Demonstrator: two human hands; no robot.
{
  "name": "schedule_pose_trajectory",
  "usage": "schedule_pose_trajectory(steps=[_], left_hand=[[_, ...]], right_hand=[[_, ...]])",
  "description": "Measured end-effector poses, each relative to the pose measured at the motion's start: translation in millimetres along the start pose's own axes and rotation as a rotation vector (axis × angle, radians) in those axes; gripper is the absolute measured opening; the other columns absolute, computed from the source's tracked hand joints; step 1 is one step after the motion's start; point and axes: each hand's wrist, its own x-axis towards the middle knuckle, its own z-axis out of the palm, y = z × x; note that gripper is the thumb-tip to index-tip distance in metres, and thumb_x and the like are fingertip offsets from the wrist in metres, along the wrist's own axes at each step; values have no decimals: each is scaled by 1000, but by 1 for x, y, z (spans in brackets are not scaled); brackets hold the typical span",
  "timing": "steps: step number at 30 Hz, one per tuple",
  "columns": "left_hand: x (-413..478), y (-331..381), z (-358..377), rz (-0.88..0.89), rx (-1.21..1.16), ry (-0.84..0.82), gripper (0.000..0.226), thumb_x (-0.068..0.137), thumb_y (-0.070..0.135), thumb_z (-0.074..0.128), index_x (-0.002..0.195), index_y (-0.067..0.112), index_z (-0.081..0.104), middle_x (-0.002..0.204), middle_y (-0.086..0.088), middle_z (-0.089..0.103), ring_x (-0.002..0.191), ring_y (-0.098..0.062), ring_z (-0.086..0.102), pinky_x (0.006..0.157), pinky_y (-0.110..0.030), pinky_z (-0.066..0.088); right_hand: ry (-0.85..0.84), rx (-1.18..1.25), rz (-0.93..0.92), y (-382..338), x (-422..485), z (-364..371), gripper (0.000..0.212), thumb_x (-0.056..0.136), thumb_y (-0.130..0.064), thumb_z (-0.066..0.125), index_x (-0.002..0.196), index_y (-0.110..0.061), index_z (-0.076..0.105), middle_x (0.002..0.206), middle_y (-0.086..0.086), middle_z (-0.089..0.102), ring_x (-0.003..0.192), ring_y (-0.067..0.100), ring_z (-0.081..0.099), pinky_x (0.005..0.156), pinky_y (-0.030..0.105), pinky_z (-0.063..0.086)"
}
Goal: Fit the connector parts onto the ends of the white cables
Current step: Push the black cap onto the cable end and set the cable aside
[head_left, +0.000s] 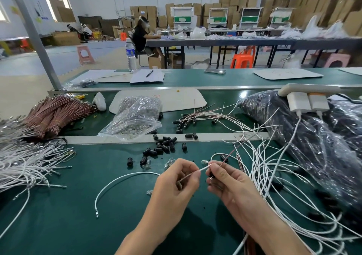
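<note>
Sprawling at the left lay a bundle of white cables (25, 166), black connector parts (164, 143) scattered farther off, while the left hand (176, 180) pinched one white cable (204, 168), its end gripped by the right hand (225, 178), beside a cable tangle (274, 166).

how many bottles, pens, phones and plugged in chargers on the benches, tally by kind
bottle: 1
pen: 1
phone: 1
chargers: 2
total: 5
</note>
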Motion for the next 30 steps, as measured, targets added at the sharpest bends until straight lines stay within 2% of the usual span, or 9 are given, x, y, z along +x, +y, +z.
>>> schedule_pose_trajectory(steps=[3, 5, 8, 10, 13, 16, 20, 25, 30], left_hand=[[1, -1, -1, 31, 127, 13, 5, 92, 38, 62, 89, 35, 59, 73, 11, 60, 59, -5, 50, 57, -13, 38], [0, -2, -4, 64, 269, 30, 13, 93, 29, 66, 89, 38, 57, 82, 15, 63, 68, -6, 59, 60, -13, 40], [0, 0, -6, 183, 478, 40, 19, 93, 22, 68, 90, 35, 55, 91, 20, 60, 80, 4, 62, 61, -18, 48], [0, 1, -6, 241, 544, 53, 18, 93, 19, 70, 90, 31, 56, 90, 20, 56, 76, 13, 58, 57, -23, 49], [0, 0, -7, 273, 546, 67, 16, 93, 19, 70, 91, 28, 57, 88, 20, 52, 72, 14, 55, 54, -22, 47], [0, -2, -8, 252, 472, 59, 10, 96, 27, 64, 95, 32, 56, 93, 19, 55, 81, 1, 65, 61, -24, 50], [1, -5, -8, 249, 445, 47, 2, 97, 36, 58, 97, 35, 56, 94, 18, 55, 76, -8, 64, 61, -26, 50], [0, -4, -7, 244, 439, 31, 3, 97, 38, 56, 97, 35, 56, 96, 18, 56, 83, -4, 66, 63, -26, 51], [0, -1, -8, 268, 503, 34, 5, 97, 30, 61, 95, 32, 57, 93, 22, 53, 80, 9, 61, 59, -15, 45]], right_hand=[[46, -122, -67, 0, 0, 0, 21, 68, -31, 79, 84, -18, 80, 81, 7, 70, 68, 14, 67, 60, 22, 56], [79, -206, -110, 1, 0, 1, 25, 66, -36, 80, 85, -20, 80, 81, 6, 70, 70, 14, 67, 62, 22, 56], [97, -232, -115, 2, 0, 0, 28, 64, -37, 81, 86, -20, 80, 81, 6, 70, 70, 15, 67, 63, 23, 56], [87, -206, -93, 2, 0, -1, 27, 64, -35, 82, 85, -19, 80, 80, 6, 69, 69, 15, 66, 62, 24, 57], [50, -127, -27, 1, -1, -3, 24, 65, -29, 82, 85, -16, 81, 80, 7, 69, 67, 14, 66, 61, 26, 57], [7, -85, 40, 0, 0, -4, 28, 71, -24, 78, 95, -11, 81, 82, 8, 69, 67, 14, 66, 61, 25, 57], [-67, -84, 85, 0, -1, -2, 27, 72, -24, 76, 95, -10, 81, 81, 7, 71, 66, 13, 67, 61, 24, 57], [-11, -67, 69, -2, -1, -3, 19, 69, -22, 78, 85, -13, 81, 81, 9, 70, 64, 14, 67, 57, 25, 56], [54, -103, 29, -3, 0, -4, 19, 66, -22, 80, 83, -13, 81, 80, 9, 70, 65, 14, 68, 56, 25, 57]])
